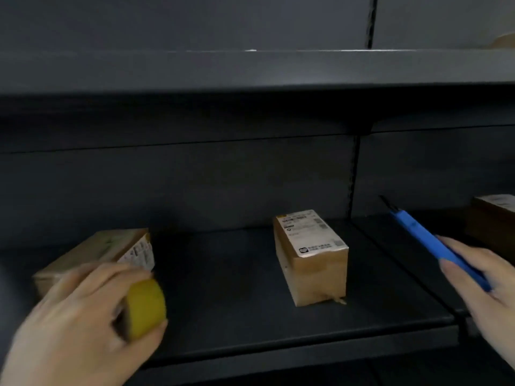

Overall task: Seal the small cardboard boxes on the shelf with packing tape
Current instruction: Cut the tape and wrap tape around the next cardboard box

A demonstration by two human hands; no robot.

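A small cardboard box (312, 260) with a white shipping label on top stands in the middle of the dark shelf (237, 302). A second labelled box (94, 252) lies at the left, partly behind my left hand (75, 324). That hand grips a yellow roll of packing tape (146, 307) at the shelf's front left. My right hand (485, 285) holds a blue utility knife (434, 246) at the right, its dark tip pointing up and back, to the right of the middle box. A third box (493, 218) shows at the far right edge.
An upper shelf board (250, 71) overhangs the working space. A vertical slotted upright (352, 176) splits the back panel, and a seam runs forward along the shelf just right of the middle box. The scene is dim and slightly blurred.
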